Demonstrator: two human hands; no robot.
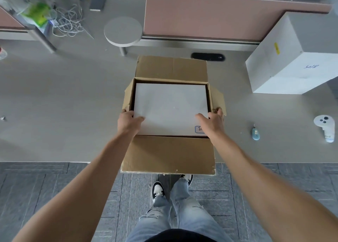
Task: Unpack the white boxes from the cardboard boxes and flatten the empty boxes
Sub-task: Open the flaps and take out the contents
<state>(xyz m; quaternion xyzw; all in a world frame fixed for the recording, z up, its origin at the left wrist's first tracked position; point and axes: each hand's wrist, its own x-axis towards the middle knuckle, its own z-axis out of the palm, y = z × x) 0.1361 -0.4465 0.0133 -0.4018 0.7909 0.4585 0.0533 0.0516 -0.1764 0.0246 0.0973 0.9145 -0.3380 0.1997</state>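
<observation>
Stood at the near edge of a grey desk (54,99), looking straight down. Centred on the desk: an open cardboard box (169,154), all four flaps folded outward, the near flap hanging past the desk edge over the floor. Inside it, filling almost the whole opening, a white box (171,104) with a small blue-outlined handwritten label at its near right corner. Left hand (128,122) clamped on the white box's near left corner, thumb lying on the top face, fingers gone down into the gap between white box and cardboard wall. Right hand (213,122) clamped likewise on the near right corner, thumb on top, fingers curled over the edge beside the right flap. Far right on the desk, well apart from the cardboard box: a second, larger white box (292,58) with a yellow sticker and blue writing. Near right: a white handheld controller (325,130) and a small light-blue gadget (255,133) just left of it. Far left: a tangle of white cables (67,22), a green-and-white packet (36,13), a round grey stand (123,31). Behind the cardboard box, a pink desk divider (210,16). Below, blue jeans and black-and-white shoes on grey floor tiles.
</observation>
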